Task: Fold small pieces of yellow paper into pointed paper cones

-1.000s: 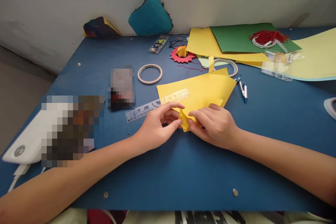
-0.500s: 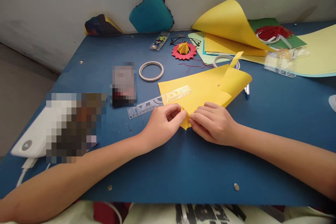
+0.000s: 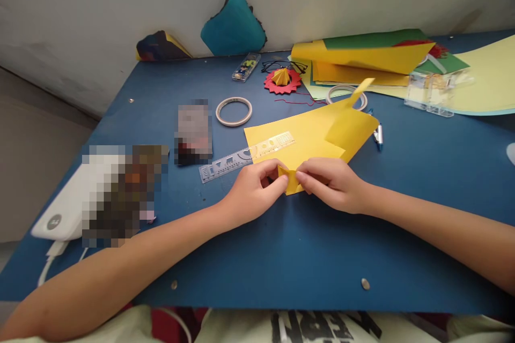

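Between my two hands is a small folded piece of yellow paper (image 3: pixel 292 182), close to the near edge of a larger yellow sheet. My left hand (image 3: pixel 257 185) pinches its left side between thumb and fingers. On the right side, my right hand (image 3: pixel 333 183) grips it with thumb and fingertips. The larger yellow sheet (image 3: pixel 298 131) lies just beyond, with its right part curled up and cut. A clear plastic ruler (image 3: pixel 225 164) rests partly on that sheet, left of my hands. Whether the folded piece joins the sheet is hidden by my fingers.
A roll of tape (image 3: pixel 234 112) lies left of the sheet, another tape roll (image 3: pixel 330 97) behind it. Beyond are a red and yellow paper ornament (image 3: pixel 282 80), eyeglasses (image 3: pixel 298 66) and stacked coloured paper (image 3: pixel 362 59). A pen (image 3: pixel 379 138) sits right; a white power bank (image 3: pixel 60 214) left.
My right hand has turned and shifted slightly, and more of the small folded yellow paper shows between my hands. The raised yellow sheet on the back stack has dropped flatter.
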`<state>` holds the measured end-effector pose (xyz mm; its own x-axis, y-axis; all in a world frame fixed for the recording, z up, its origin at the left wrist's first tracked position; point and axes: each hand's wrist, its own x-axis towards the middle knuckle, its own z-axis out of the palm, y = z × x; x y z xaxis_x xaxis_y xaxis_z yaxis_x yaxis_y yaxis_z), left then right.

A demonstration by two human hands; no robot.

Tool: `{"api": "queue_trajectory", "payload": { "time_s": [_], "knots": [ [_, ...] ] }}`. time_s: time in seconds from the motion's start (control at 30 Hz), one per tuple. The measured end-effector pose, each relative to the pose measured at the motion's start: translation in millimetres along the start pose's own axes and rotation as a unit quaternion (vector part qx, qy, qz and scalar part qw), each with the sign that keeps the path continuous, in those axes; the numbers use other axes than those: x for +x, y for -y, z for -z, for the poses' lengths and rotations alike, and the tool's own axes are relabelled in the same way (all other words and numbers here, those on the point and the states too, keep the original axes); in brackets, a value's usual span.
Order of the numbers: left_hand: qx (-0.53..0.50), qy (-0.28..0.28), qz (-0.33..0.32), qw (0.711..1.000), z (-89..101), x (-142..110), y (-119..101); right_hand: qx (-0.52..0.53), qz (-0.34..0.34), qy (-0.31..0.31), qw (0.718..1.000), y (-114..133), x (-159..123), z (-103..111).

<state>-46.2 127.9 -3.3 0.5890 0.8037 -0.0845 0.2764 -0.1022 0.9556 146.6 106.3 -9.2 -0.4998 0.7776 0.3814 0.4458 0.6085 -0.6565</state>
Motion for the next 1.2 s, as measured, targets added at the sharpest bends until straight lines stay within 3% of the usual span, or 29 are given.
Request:
{"api": "queue_trajectory", "payload": {
  "time_s": [0.17,0.4,0.57,0.67,0.8,0.9,1.03,1.2],
  "knots": [
    [0.006,-0.012,0.008,1.000,-0.1,0.3,-0.8,0.057,-0.019,0.036,0.998,-1.1,1.6,3.1],
    [0.014,0.004,0.026,1.000,-0.3,0.8,-4.5,-0.075,0.049,0.001,0.996,-1.3,-3.5,-3.0],
    [0.027,-0.023,0.014,0.999,-3.3,3.0,-2.5,-0.198,0.156,-0.024,0.967,-1.0,-9.5,-5.3],
    [0.023,-0.020,0.008,1.000,-2.5,2.7,-2.0,-0.254,0.164,-0.040,0.952,-3.3,-11.0,-6.5],
    [0.002,-0.005,0.015,1.000,-0.2,1.2,-2.7,-0.235,0.130,-0.077,0.960,-4.6,-11.2,-8.1],
    [0.001,-0.009,0.014,1.000,0.0,1.2,-3.1,-0.216,0.152,-0.093,0.960,-4.9,-12.1,-7.6],
    [-0.012,0.009,0.004,1.000,0.3,1.3,-3.2,-0.250,0.193,-0.070,0.946,-7.4,-12.5,-5.6],
    [-0.075,0.027,-0.012,0.997,2.5,-2.9,-3.4,-0.252,0.198,-0.088,0.943,-7.2,-12.7,-2.6]
  ]
}}
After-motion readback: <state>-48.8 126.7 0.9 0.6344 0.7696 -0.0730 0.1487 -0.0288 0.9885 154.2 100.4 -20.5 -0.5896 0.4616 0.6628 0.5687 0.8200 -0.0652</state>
